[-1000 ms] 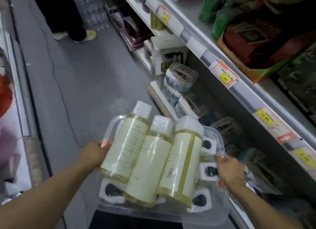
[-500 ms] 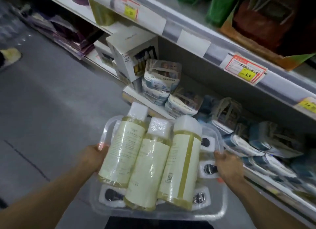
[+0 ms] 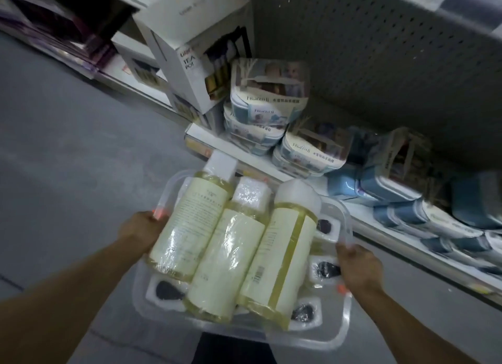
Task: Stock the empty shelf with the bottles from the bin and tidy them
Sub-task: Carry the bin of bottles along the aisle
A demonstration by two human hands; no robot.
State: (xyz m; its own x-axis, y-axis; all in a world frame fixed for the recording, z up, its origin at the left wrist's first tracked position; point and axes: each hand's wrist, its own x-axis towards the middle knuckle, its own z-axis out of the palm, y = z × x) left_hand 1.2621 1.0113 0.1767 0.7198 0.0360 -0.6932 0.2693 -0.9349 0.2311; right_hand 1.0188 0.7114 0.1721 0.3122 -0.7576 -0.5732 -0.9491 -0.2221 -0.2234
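Observation:
A clear plastic bin is carried in front of me over the aisle floor. My left hand grips its left rim and my right hand grips its right rim. Three pale yellow bottles with white caps lie side by side in it, wrapped in film: the left bottle, the middle bottle and the right bottle. Small white packs with dark centres lie under and beside them.
A low shelf runs ahead and to the right, under a grey pegboard back. On it stand stacked blue-and-white lunch boxes, white teapot cartons and blue containers. Grey floor lies to the left.
My view has swung right and closer to the low shelf; the upper shelves and price tags have left the frame. Both hands hold the bin as before.

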